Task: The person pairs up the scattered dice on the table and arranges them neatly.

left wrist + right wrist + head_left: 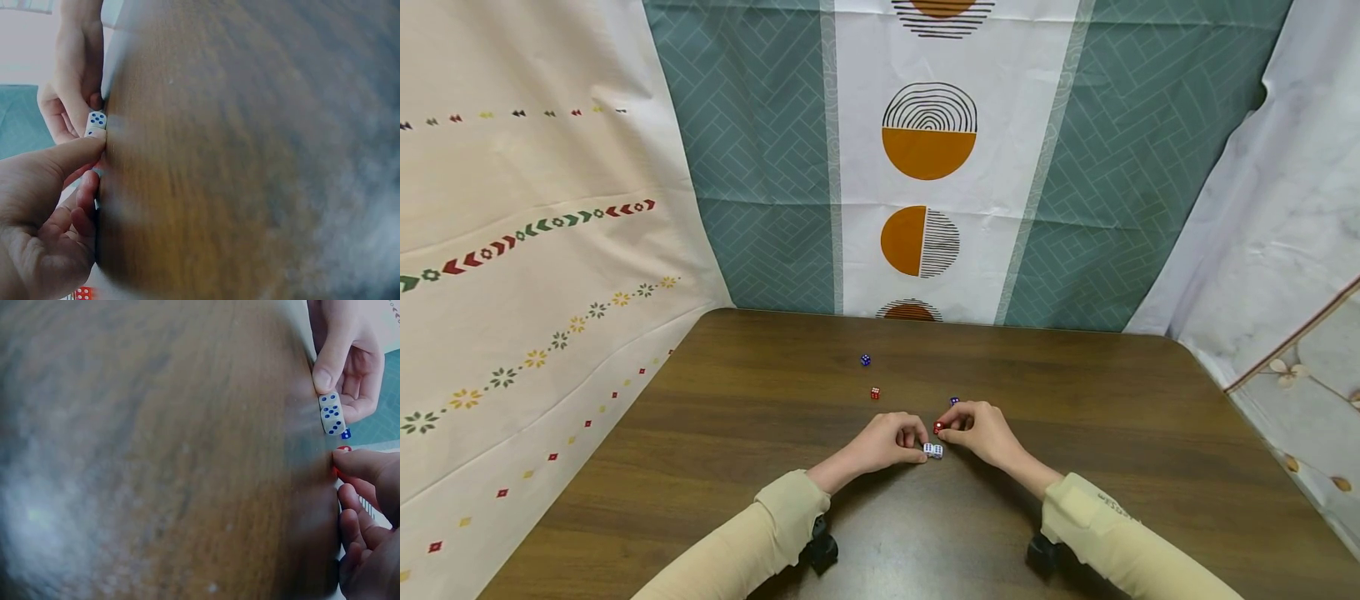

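Observation:
Two white dice with blue dots sit side by side on the table. My left hand (891, 442) pinches the left white die (928, 448) between thumb and forefinger; in the left wrist view the thumb covers part of it. Against its right side is the other white die (97, 119). Just behind this pair, my right hand (988, 433) pinches a red die (938, 427) with its thumb and fingertips. Its other fingers curl in towards the palm. A blue die (955, 402) lies right behind the right hand, partly covered by it.
Further back on the brown wooden table (760, 383) lie another red die (875, 392) and another blue die (866, 360), left of the hands. A patterned cloth (760, 167) hangs along the table's far edge, with pale cloths at both sides.

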Motion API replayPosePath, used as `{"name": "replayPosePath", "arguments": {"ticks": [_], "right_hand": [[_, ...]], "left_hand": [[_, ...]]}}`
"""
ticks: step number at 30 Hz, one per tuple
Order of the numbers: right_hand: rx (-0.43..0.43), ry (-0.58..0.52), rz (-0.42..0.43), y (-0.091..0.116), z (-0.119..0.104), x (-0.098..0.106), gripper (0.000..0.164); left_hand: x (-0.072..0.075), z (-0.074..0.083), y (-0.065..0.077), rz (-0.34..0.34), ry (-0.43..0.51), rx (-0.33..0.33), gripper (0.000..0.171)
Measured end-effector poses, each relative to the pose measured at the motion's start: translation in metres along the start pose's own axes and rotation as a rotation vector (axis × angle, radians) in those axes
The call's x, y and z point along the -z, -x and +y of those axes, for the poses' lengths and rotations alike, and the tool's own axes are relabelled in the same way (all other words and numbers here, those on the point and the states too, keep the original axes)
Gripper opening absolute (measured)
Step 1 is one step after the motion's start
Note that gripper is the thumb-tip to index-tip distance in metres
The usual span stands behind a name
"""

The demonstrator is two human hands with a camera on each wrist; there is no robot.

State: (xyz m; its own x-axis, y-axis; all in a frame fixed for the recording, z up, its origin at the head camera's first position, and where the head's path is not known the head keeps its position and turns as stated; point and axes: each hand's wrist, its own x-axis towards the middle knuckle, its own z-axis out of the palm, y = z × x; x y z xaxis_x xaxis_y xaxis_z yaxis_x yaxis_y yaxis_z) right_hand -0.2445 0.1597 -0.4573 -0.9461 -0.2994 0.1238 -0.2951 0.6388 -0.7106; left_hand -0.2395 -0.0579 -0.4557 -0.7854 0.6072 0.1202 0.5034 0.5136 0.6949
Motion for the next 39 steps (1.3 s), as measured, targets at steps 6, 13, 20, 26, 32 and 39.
{"name": "replayPosePath", "arguments": {"ticks": [6,13,20,26,32,39], "right_hand": [[0.003,0.001,-0.004,0.000,0.001,0.000,0.008],[0.010,0.000,-0.009,0.000,0.002,0.001,0.008],[0.011,0.006,-0.014,-0.001,0.003,0.002,0.009],[0.008,0.000,-0.017,-0.001,0.004,0.003,0.009],[0.022,-0.002,-0.013,0.000,0.004,0.002,0.009],[0.024,-0.010,-0.013,-0.002,0.003,0.003,0.010]], "left_hand": [[-0.001,0.000,-0.001,0.002,0.002,-0.001,0.015],[-0.001,-0.001,-0.001,0.000,0.000,0.000,0.015],[-0.002,-0.002,-0.001,0.000,-0.003,-0.003,0.015],[-0.001,-0.003,-0.002,-0.006,0.009,-0.012,0.017],[0.008,-0.006,-0.003,-0.081,0.012,-0.017,0.018],[0.031,-0.011,-0.005,-0.173,0.102,0.028,0.015]]}}
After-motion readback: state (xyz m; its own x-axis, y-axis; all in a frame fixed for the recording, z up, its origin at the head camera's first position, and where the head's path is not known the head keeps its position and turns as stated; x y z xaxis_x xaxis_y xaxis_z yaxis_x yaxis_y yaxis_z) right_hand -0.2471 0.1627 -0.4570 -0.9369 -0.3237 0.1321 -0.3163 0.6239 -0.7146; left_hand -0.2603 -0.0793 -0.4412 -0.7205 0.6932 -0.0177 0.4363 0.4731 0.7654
